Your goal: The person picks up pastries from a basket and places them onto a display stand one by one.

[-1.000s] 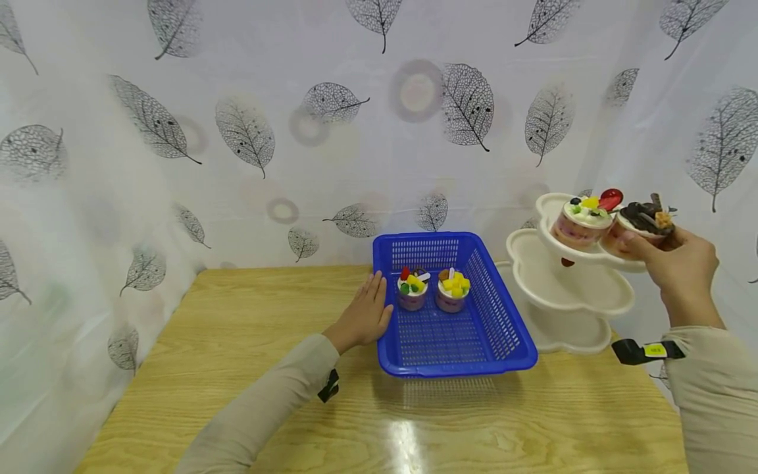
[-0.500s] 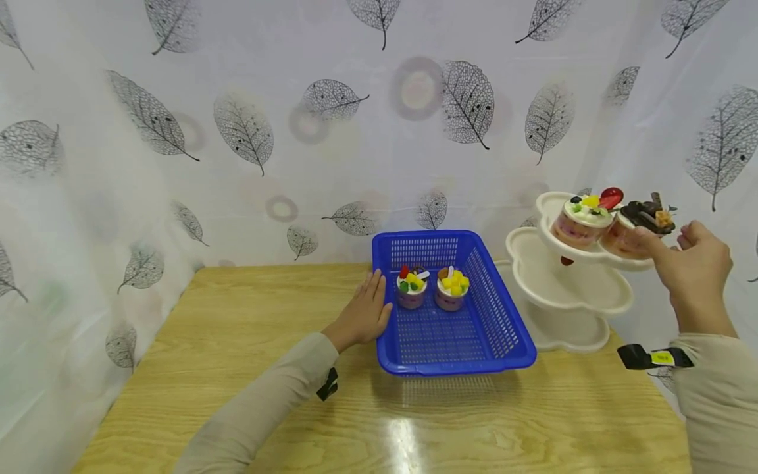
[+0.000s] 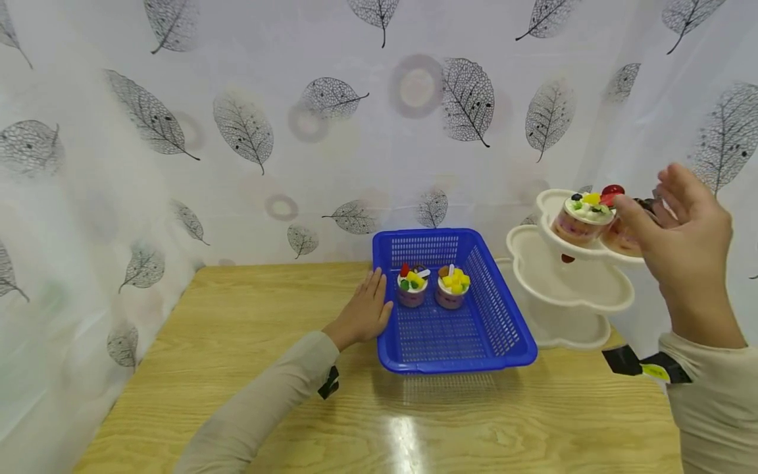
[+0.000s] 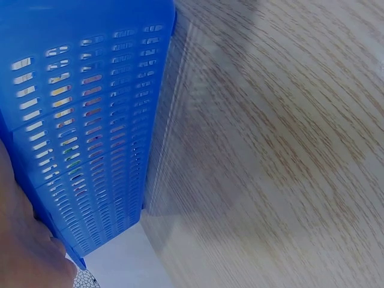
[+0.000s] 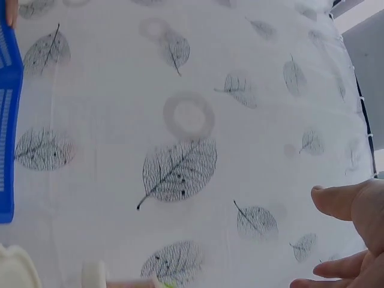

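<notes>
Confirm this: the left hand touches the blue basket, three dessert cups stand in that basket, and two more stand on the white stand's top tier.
Not quite: the head view shows two dessert cups in the blue basket, not three. The rest holds: the left hand touches the basket, and two more cups stand on the top tier of the white stand.

A white curtain (image 3: pixel 355 164) printed with dark leaves (image 3: pixel 468 99) hangs behind a wood-grain table (image 3: pixel 266 303) catching bright glare (image 3: pixel 404 441).
</notes>
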Demonstrator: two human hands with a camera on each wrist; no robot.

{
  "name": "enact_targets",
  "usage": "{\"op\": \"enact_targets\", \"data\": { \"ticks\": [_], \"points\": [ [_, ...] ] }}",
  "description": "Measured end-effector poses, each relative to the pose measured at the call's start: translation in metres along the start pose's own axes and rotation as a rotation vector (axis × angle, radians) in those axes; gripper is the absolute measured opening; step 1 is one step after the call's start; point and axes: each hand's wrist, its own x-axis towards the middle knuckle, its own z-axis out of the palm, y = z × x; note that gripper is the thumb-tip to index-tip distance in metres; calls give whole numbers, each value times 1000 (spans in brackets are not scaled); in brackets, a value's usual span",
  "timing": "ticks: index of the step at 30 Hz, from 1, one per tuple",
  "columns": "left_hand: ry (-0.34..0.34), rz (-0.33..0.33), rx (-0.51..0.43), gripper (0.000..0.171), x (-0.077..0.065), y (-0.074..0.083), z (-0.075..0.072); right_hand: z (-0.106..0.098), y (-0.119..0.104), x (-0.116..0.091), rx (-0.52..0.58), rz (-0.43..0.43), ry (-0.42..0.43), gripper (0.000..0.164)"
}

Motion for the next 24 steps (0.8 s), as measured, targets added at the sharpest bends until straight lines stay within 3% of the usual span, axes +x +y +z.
{"op": "enact_targets", "data": {
  "ticks": [4, 7, 15, 19, 24],
  "points": [
    [-12, -11, 8, 62, 0, 0, -1, 23, -13, -1, 57, -36, -170, 74],
    [-17, -17, 9, 62, 0, 1, -2, 48, -12, -1, 76, -106, -245, 75],
    [-17, -19, 17, 62, 0, 1, -1, 120, 20, 4, 128, -261, -430, 74],
    [-17, -21, 1, 62, -1, 2, 0, 152, 50, 5, 96, -247, -517, 74],
    [-10, -22, -15, 62, -2, 3, -2, 183, 86, 3, 15, -140, -623, 79]
  ]
}}
